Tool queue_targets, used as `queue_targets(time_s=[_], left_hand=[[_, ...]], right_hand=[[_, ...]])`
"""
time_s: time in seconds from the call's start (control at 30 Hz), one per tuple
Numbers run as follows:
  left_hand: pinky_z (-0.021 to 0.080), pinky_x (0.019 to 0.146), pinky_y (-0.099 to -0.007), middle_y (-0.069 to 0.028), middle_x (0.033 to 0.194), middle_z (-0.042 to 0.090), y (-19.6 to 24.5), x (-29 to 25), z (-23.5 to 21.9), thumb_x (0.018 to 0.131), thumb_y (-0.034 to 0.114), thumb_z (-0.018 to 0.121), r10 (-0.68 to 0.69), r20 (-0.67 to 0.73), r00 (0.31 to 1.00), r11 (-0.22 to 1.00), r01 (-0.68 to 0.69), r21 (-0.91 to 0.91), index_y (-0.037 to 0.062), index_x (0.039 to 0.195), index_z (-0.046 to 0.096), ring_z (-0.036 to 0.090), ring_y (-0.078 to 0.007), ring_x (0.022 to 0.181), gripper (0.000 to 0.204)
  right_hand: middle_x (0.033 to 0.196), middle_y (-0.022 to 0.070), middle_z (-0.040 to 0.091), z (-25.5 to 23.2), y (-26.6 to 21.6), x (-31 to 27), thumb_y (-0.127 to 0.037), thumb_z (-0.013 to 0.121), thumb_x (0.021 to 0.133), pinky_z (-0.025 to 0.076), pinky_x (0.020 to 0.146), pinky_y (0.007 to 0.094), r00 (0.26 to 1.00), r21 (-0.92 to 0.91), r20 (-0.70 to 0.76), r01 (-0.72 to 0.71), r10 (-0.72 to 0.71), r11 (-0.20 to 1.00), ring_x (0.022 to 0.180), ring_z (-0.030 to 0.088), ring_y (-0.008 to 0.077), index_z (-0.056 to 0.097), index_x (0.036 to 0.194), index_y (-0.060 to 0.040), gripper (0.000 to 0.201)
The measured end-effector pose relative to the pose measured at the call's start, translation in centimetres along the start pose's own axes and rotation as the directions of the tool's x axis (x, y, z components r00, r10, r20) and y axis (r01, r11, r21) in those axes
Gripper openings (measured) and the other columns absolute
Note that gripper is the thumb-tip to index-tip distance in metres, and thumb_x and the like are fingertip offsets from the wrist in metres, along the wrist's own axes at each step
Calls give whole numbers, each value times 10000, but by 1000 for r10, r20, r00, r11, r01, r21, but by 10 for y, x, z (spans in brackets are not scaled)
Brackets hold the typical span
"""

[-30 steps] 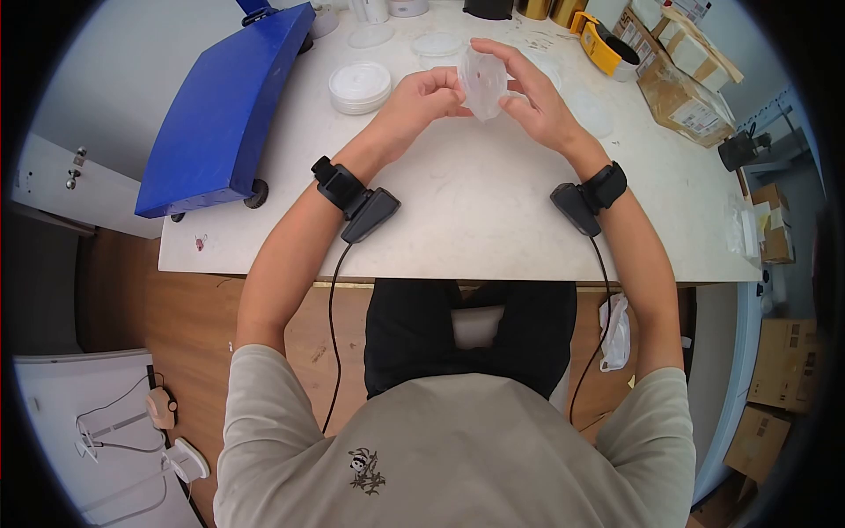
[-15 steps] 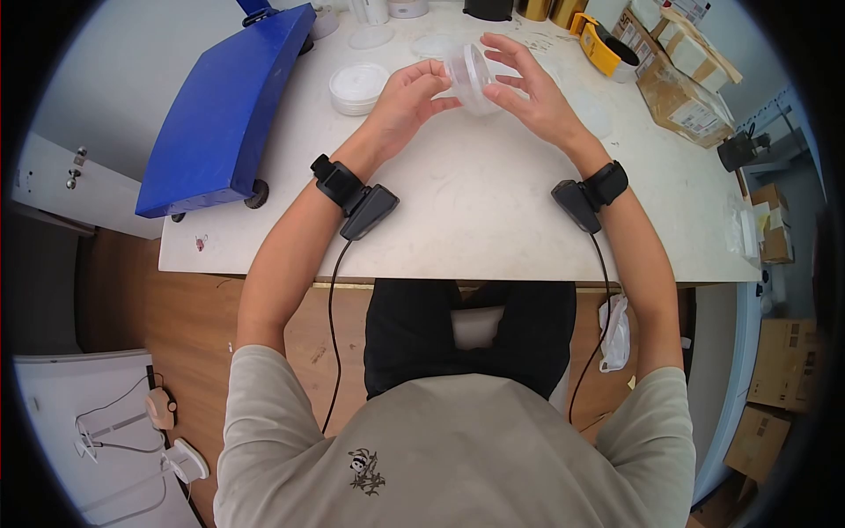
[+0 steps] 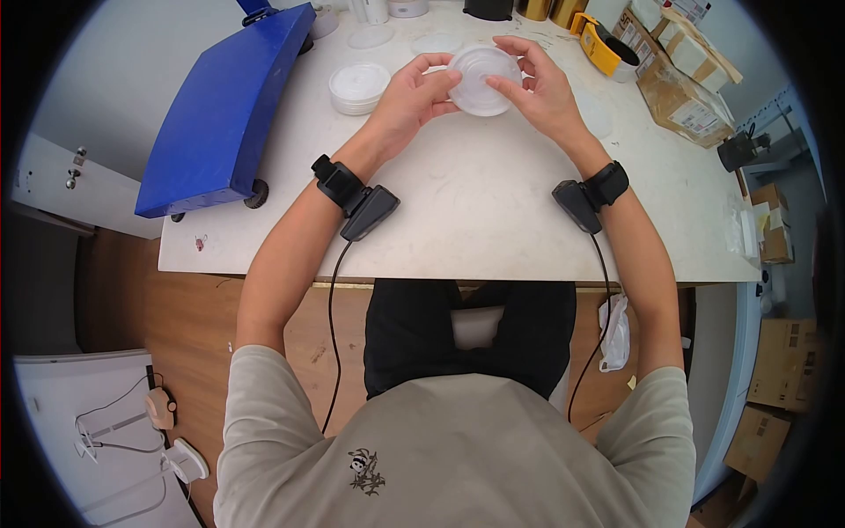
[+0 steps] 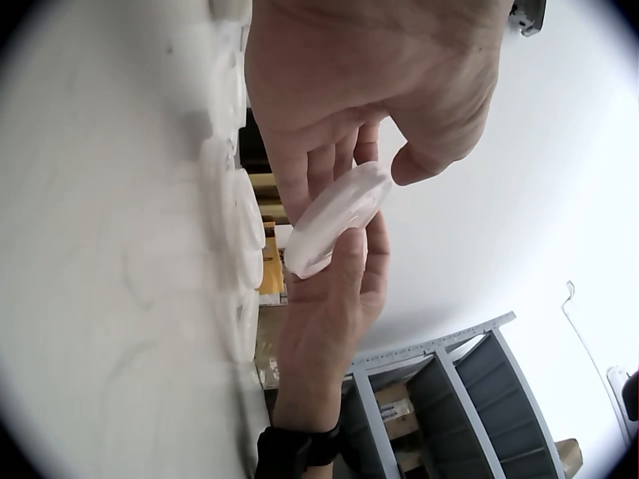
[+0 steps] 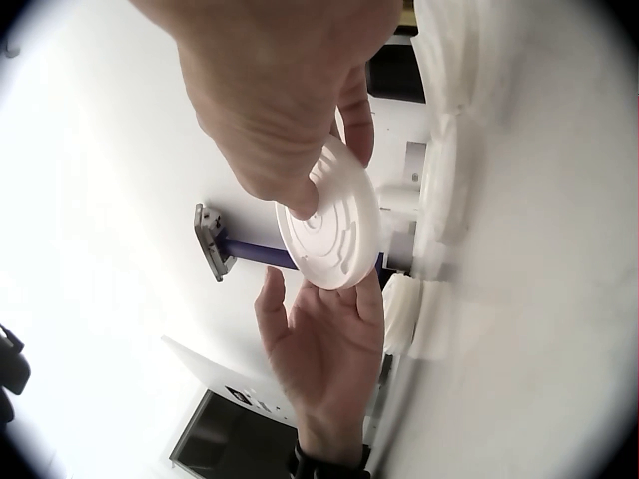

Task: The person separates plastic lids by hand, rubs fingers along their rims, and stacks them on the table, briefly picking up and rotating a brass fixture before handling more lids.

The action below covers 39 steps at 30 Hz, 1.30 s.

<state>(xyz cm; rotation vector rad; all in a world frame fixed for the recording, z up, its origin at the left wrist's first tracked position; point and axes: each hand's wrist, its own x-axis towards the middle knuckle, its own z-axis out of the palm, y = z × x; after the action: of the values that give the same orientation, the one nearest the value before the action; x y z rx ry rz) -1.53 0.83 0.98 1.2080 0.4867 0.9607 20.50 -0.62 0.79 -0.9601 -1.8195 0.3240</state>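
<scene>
A round translucent plastic lid [image 3: 482, 86] with ringed ridges is held up above the far part of the table, its face tilted toward the head camera. My right hand [image 3: 547, 95] pinches it, thumb pressed on the ringed face [image 5: 329, 235] and fingers behind. My left hand [image 3: 412, 95] supports the opposite edge with loosely extended fingers; in the right wrist view the left thumb [image 5: 272, 299] stands apart from the lid. Just left of the left hand sits a stack of similar round lids [image 3: 359, 84].
More clear round pieces [image 3: 370, 36] lie on the white table [image 3: 466, 211] toward the back. A blue slanted panel on wheels [image 3: 224, 106] takes up the left side. Back right are a yellow tape dispenser [image 3: 603, 51] and taped cardboard boxes [image 3: 682, 97].
The lid has turned from nearly edge-on to face the head camera. The right thumb has moved onto its face, while the left hand has loosened from its earlier curled hold.
</scene>
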Motion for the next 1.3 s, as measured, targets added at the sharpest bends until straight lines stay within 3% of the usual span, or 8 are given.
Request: queue_targets(time_s=[0.07,0.27,0.57,0.73,0.87,0.93,1.13,1.3], left_hand=[[527,938,-329,-75,1097,667,-1,-1,-1,955,186,614,-15,-8,1000,986,17,168,18,1232,524,650,-149,1035,336],[531,936,-312,-72,1080,677,0,3,-8,932,163,653,7,-48,999,999,-5,41,12,1215,552,660,-139,992,336],[530,880,-290,-58,1057,677,2,1,-6,933,206,655,-59,-58,997,984,68,167,39,1213,576,656,-119,951,336],[497,766,-217,-21,965,689,5,-2,-7,923,214,671,-259,-14,966,885,243,397,60,1184,608,645,-74,882,309],[429,663,-174,14,887,691,0,-2,-9,907,227,693,-362,79,929,815,274,511,68,1161,630,619,-47,791,306],[427,664,-175,12,905,689,-2,-1,-9,906,234,694,-381,103,919,802,273,531,69,1159,632,613,-42,807,308],[436,705,-181,7,983,685,0,-3,-4,908,263,689,-319,86,944,826,233,513,79,1159,631,601,-38,917,317],[446,747,-192,-14,1041,699,0,-3,-6,905,271,689,-282,63,957,855,221,469,85,1163,621,619,-65,967,325]], right_hand=[[1169,105,654,0,-1,1,-239,765,829,544,742,289,1000,-16,-5,22,-22,1000,902,652,168,545,1278,-74,527],[1044,91,683,3,5,1,-218,724,873,517,683,237,990,69,-137,-32,42,997,800,630,114,559,1246,-19,453],[775,-6,630,-8,0,1,-170,669,916,457,611,207,943,185,260,-261,209,948,680,562,52,630,1118,-4,265],[825,-22,643,-7,-2,-3,-190,627,948,423,577,204,765,97,570,-424,299,900,690,542,39,656,1085,-34,209],[869,15,671,-10,0,-2,-220,614,951,463,629,237,806,-71,476,-364,352,929,698,564,73,664,1079,-39,228],[979,66,684,-9,6,-4,-248,608,946,517,717,288,912,-173,312,-223,268,959,803,633,141,646,1116,-36,274],[1273,166,593,-11,30,-7,-195,604,907,480,952,392,984,-333,175,18,43,943,1142,582,324,608,1183,-52,312],[1292,157,577,-15,29,-5,-189,611,899,442,1003,393,983,-376,154,-39,103,926,1184,551,337,597,1194,-47,328]])
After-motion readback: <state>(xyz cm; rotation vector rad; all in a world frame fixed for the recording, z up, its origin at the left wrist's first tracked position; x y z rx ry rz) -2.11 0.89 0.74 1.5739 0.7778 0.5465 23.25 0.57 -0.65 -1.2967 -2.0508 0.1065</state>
